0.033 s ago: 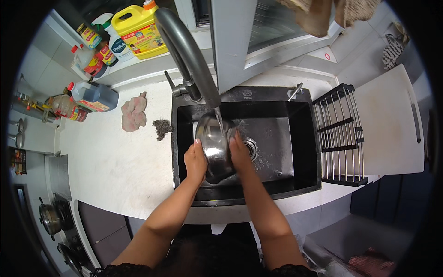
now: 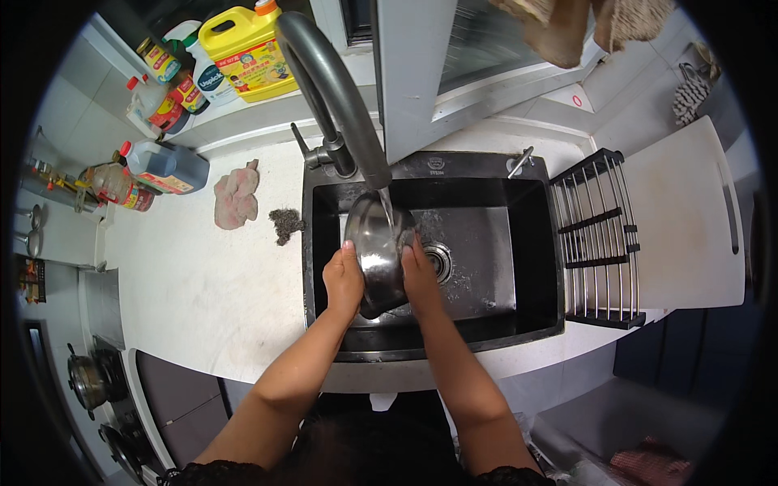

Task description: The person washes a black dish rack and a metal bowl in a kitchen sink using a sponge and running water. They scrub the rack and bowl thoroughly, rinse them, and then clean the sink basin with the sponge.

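Left hand (image 2: 344,279) clamped on the left side of a steel bowl (image 2: 378,255); right hand (image 2: 420,274) gripping its right edge, fingertips partly hidden. Bowl is tipped, held in the left part of the black sink (image 2: 535,312), directly under the stream; can't tell if its bottom touches the sink floor. Main risk: wet metal slipping out of the fingers and banging down near the drain (image 2: 438,261). Water (image 2: 388,209) hitting the curved wall could splash over the front edge if the tilt changes. Tap (image 2: 373,162) hangs close over the bowl, so lifting it could knock the spout. Scouring pad (image 2: 286,226) sits just beside the left rim; a stray bump might drop it in.
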Tool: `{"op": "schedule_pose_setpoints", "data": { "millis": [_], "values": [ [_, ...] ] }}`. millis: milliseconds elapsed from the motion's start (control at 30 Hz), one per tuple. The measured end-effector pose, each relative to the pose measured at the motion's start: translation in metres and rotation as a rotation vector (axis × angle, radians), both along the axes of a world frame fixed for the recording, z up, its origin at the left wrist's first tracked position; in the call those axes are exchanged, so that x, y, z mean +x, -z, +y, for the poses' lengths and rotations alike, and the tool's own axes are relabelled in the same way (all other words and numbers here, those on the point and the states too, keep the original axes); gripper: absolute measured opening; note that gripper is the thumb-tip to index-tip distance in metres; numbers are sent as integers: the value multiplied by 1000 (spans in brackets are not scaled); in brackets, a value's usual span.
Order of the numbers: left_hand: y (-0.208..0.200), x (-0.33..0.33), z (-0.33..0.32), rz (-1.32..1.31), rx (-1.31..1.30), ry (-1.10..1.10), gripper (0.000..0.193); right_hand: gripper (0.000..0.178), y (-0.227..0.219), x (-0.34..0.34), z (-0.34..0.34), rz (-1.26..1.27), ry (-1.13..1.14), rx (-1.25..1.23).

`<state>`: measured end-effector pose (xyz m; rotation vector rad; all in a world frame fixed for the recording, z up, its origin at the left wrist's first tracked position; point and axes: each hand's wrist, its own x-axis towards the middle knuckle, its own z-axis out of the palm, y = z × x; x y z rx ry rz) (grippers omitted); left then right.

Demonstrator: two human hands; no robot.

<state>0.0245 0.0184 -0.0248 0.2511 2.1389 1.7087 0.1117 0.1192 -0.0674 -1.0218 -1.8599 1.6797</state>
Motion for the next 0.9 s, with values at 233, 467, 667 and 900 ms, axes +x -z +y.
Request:
{"op": "schedule_pose_setpoints", "data": {
  "millis": [233,467,667,900],
  "values": [
    [13,12,3,191,-58,85,45,53,-23,-10,13,13,58,149],
    [20,11,-4,130,-58,41,47,38,-27,-1,-18,32,144,160],
    [10,-2,-6,283,-148,44,46,26,-25,4,5,-109,84,-161],
    [3,-4,-1,305,-93,241,47,37,-52,-2,-33,-135,101,907]
  ]
}}
